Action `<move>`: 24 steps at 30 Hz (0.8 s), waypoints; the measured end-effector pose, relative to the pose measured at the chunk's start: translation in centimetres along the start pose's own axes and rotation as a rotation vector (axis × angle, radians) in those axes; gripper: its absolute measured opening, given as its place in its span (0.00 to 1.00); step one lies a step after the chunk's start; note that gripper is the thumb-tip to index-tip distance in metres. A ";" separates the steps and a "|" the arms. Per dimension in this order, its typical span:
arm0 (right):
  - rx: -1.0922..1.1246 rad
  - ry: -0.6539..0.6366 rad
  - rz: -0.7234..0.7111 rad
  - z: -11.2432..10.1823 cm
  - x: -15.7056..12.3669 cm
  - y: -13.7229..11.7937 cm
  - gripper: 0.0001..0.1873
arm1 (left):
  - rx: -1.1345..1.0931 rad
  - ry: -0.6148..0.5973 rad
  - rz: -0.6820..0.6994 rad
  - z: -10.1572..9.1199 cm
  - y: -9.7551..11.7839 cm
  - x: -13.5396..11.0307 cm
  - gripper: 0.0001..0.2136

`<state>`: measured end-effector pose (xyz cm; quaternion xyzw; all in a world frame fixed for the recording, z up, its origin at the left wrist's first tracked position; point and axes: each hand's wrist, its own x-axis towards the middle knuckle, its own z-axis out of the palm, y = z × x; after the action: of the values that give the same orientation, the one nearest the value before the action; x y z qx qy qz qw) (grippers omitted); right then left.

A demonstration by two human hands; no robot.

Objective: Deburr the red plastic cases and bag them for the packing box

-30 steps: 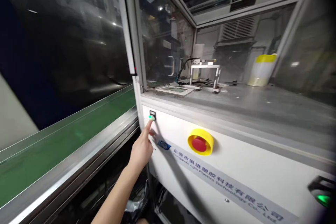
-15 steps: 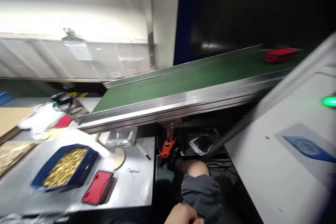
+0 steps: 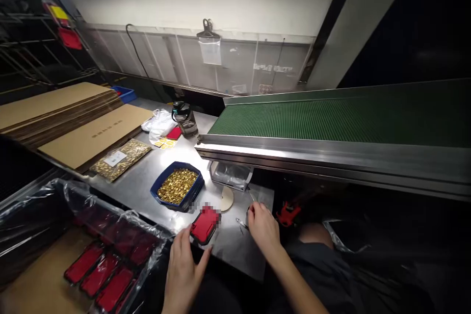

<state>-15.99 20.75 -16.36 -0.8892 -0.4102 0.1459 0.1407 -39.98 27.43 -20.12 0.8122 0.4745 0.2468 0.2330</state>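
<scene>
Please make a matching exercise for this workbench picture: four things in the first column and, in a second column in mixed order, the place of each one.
Things:
1. blue tray of gold parts
2. red case
3. water bottle
4. cardboard sheets

Places:
A. stacked at the far left of the bench
B. by the near edge, at the left hand
C. beside the end of the green conveyor belt, at the back
D. in the middle of the steel bench

Pairs: 1-D, 2-B, 3-C, 4-A

green conveyor (image 3: 331, 117) | blue tray (image 3: 159, 187), brass bits, maybe screws | cardboard sheets (image 3: 91, 132) | bottle (image 3: 185, 118)
</scene>
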 end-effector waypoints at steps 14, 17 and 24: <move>0.000 -0.223 -0.499 2.0 6.2 -4.5 0.12 | -0.452 -0.055 -0.282 -3.2 0.9 0.3 0.48; 0.163 -0.251 -0.545 0.9 6.4 -4.7 0.09 | -0.833 -0.083 -0.397 -6.0 1.6 -2.6 0.54; 0.993 -0.255 -0.373 -1.5 -1.8 -3.9 0.18 | -1.597 -0.184 -0.602 -7.0 1.9 -10.8 0.48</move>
<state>-19.21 21.61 -13.29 -0.6034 -0.4564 0.4014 0.5161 -47.73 18.01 -15.51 0.2611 0.3331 0.3676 0.8281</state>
